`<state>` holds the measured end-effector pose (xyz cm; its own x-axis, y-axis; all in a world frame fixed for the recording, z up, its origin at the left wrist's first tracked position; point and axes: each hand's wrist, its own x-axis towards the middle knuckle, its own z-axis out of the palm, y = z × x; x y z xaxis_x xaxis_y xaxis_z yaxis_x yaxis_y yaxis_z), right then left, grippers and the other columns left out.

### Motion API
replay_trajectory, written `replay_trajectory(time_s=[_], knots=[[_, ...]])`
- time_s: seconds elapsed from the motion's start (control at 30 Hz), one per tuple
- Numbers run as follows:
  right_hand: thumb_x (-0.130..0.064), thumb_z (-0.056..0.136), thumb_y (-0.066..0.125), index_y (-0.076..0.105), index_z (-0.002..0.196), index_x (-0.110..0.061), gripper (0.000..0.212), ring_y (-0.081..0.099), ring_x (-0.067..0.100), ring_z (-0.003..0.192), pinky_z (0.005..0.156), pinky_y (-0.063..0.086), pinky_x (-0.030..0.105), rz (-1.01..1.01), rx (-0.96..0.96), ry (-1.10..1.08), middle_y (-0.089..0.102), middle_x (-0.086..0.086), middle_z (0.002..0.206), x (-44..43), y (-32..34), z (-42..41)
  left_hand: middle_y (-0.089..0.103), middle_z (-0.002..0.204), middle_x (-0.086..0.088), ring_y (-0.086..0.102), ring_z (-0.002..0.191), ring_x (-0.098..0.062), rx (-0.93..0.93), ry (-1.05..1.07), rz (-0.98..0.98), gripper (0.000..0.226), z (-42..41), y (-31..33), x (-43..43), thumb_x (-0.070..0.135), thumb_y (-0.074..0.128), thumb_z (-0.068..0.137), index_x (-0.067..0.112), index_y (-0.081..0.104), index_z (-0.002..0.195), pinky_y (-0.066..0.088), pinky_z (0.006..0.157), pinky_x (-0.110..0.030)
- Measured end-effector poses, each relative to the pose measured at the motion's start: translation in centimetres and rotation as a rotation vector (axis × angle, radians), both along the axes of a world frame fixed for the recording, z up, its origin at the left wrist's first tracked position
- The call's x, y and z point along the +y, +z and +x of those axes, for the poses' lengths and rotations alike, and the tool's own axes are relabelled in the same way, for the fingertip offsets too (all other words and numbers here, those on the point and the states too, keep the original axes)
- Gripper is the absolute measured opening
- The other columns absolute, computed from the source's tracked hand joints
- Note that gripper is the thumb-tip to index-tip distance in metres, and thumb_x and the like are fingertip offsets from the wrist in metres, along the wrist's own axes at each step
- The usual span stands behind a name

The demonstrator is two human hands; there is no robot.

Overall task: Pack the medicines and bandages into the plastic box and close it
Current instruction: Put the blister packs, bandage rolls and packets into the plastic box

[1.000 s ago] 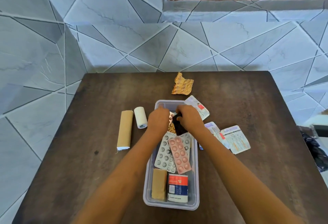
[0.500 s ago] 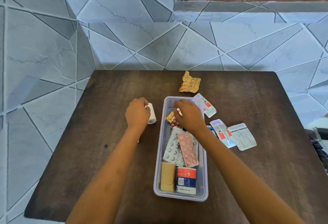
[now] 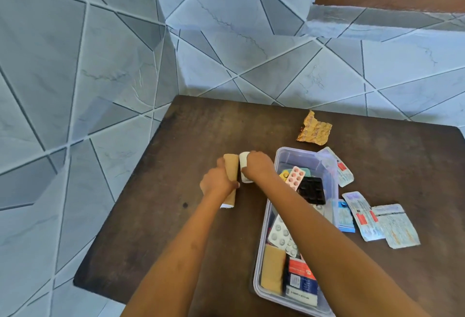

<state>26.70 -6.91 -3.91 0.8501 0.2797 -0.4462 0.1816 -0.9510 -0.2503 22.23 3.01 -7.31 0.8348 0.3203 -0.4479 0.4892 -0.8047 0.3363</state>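
Observation:
The clear plastic box (image 3: 279, 206) sits open on the dark table, holding several blister strips, a black strip (image 3: 312, 190), a tan bandage (image 3: 273, 269) and a red-and-blue medicine carton (image 3: 300, 281). Left of the box, my left hand (image 3: 217, 182) grips the long tan bandage roll (image 3: 231, 168). My right hand (image 3: 259, 167) is closed over the small white bandage roll (image 3: 243, 163) beside it. Loose strips (image 3: 362, 216) lie on the table right of the box.
A crumpled orange foil strip (image 3: 314, 129) lies behind the box. Another strip (image 3: 339, 169) leans on the box's far right corner. The table (image 3: 176, 228) stands in a tiled corner, with walls close behind and to the left. No lid is in view.
My right hand left the box and crossed left onto the white roll. My left hand shifted from the white roll to the tan roll. The camera turned left.

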Motion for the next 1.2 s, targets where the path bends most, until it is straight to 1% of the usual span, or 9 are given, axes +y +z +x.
replay_trajectory(time_s=[0.1,0.33,0.53,0.7,0.93,1.0,1.07,1.13,1.2], knots=[[-0.016,0.083,0.062,0.059,0.115,-0.003,0.034,0.06,0.031,0.108,0.091,0.049,0.034,0.098,-0.034,-0.118,0.062,0.018,0.12,0.5,-0.6,0.0,0.058,0.127,-0.015,0.057,0.116,-0.036,0.003,0.015,-0.018,0.083,0.3,0.1,0.7,0.034,0.071,0.074,0.023,0.024,0.141,0.048,0.091,-0.041],[-0.031,0.08,0.067,0.042,0.13,-0.008,0.06,0.054,0.031,0.118,0.094,0.047,0.037,0.287,-0.203,-0.344,0.054,0.016,0.131,-2.9,4.5,-1.9,0.055,0.133,-0.014,0.055,0.118,-0.035,-0.129,-0.013,-0.163,0.084,0.2,3.8,2.0,0.038,0.073,0.074,0.026,0.024,0.142,0.048,0.097,-0.045],[-0.033,0.079,0.068,0.048,0.127,-0.01,0.056,0.057,0.029,0.115,0.093,0.046,0.035,0.271,-0.274,-0.519,0.059,0.013,0.128,-11.5,7.8,-5.1,0.059,0.124,-0.014,0.059,0.109,-0.033,-0.254,-0.291,-0.322,0.072,-0.6,9.4,-4.9,0.034,0.07,0.078,0.033,0.031,0.139,0.05,0.094,-0.043],[-0.029,0.085,0.057,0.055,0.118,-0.009,0.039,0.06,0.031,0.109,0.088,0.049,0.035,0.151,-0.204,-0.526,0.063,0.015,0.12,-13.5,4.5,-6.5,0.059,0.123,-0.018,0.059,0.109,-0.037,-0.079,-0.559,0.011,0.059,-1.3,8.2,-11.1,0.034,0.055,0.085,0.026,0.031,0.139,0.05,0.086,-0.041],[-0.012,0.089,0.053,0.057,0.111,-0.004,0.023,0.065,0.032,0.102,0.081,0.052,0.036,0.028,-0.26,-0.393,0.067,0.017,0.111,-13.0,1.3,-5.8,0.056,0.12,-0.016,0.065,0.096,-0.033,-0.224,-0.633,0.269,0.032,-1.9,5.5,-13.5,0.016,0.044,0.094,0.01,0.047,0.125,0.051,0.075,-0.038],[-0.01,0.092,0.048,0.056,0.111,-0.003,0.022,0.065,0.031,0.1,0.081,0.052,0.036,0.013,-0.296,-0.34,0.066,0.017,0.112,-13.2,0.9,-5.8,0.066,0.104,-0.008,0.069,0.078,-0.022,-0.292,-0.671,0.368,0.021,-2.0,4.6,-14.0,0.022,0.066,0.081,0.012,0.067,0.1,0.052,0.057,-0.028],[-0.009,0.093,0.045,0.056,0.115,-0.003,0.025,0.06,0.029,0.107,0.085,0.05,0.036,-0.014,-0.341,-0.246,0.061,0.016,0.119,-13.6,0.5,-6.4,0.07,0.086,0.0,0.068,0.069,-0.014,-0.276,-0.705,0.475,0.024,-2.3,5.1,-13.9,0.029,0.085,0.056,0.018,0.075,0.074,0.046,0.042,-0.02],[-0.009,0.094,0.042,0.053,0.123,-0.003,0.031,0.047,0.03,0.123,0.099,0.041,0.038,-0.077,-0.359,-0.134,0.054,0.017,0.13,-14.2,0.0,-7.2,0.063,0.112,-0.007,0.063,0.099,-0.02,-0.248,-0.732,0.484,0.023,-2.3,4.7,-13.8,0.022,0.066,0.081,0.013,0.071,0.102,0.053,0.064,-0.028],[-0.013,0.094,0.044,0.044,0.134,-0.005,0.04,0.027,0.031,0.14,0.116,0.021,0.042,-0.154,-0.345,-0.08,0.041,0.016,0.146,-14.7,-0.7,-7.9,0.049,0.131,-0.013,0.051,0.117,-0.028,-0.237,-0.811,0.496,0.032,-2.2,3.8,-13.7,0.01,0.042,0.094,0.006,0.056,0.123,0.048,0.086,-0.036]])
